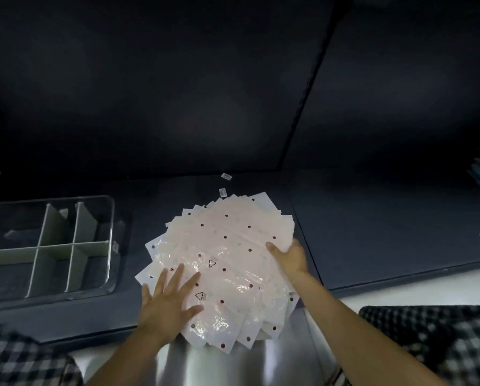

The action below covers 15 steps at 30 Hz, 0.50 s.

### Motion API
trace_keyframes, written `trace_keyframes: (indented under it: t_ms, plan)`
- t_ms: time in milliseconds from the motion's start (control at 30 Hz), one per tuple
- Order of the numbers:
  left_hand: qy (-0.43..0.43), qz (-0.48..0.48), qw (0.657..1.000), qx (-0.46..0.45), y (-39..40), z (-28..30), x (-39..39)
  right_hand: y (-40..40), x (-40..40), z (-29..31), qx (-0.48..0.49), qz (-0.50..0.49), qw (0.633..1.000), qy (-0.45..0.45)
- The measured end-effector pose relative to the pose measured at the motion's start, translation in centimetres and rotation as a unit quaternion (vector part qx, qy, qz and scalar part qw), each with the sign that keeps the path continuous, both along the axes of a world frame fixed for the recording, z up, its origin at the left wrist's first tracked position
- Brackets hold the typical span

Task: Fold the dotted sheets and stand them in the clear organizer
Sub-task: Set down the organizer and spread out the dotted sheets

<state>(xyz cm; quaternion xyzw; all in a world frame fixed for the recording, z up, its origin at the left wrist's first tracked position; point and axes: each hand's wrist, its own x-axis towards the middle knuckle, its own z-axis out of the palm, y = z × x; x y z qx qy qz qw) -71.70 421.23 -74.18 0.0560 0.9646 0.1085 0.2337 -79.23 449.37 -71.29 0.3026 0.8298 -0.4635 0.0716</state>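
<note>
Both hands' fingers spread flat: left hand (pixel 168 299), right hand (pixel 290 256) on fanned dotted sheets (pixel 227 252), long axis diagonal.

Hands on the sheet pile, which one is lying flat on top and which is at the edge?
The left hand lies flat, fingers spread, on top of the pile. The right hand is at its right edge.

We see two bare forearms ending in the left hand (pixel 168 299) and the right hand (pixel 292 256), with no rings, watch or gloves. Short black-and-white checked fabric sleeves (pixel 439 344) show at the lower corners of the view, blurred; the weave looks like a small gingham pattern.
</note>
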Motion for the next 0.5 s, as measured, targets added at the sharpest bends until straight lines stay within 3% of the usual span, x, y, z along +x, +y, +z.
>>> trace_keyframes:
  t_ms: [133,233,333,500]
  plan:
    - [0.017,0.025,1.000,-0.006,0.7,-0.2,0.1,-0.4,-1.4,0.9,-0.118,-0.033,0.992,-0.033]
    - [0.029,0.049,0.998,0.000,1.5,-0.6,0.0,-0.5,-1.9,1.4,-0.128,0.022,0.990,-0.063]
    - [0.025,0.063,0.998,-0.007,2.3,-0.7,0.0,-0.7,-1.7,1.8,-0.124,0.072,0.989,-0.037]
    - [-0.007,0.080,0.996,0.028,4.4,0.3,-0.1,-0.3,-0.6,2.6,-0.223,0.096,0.970,-0.021]
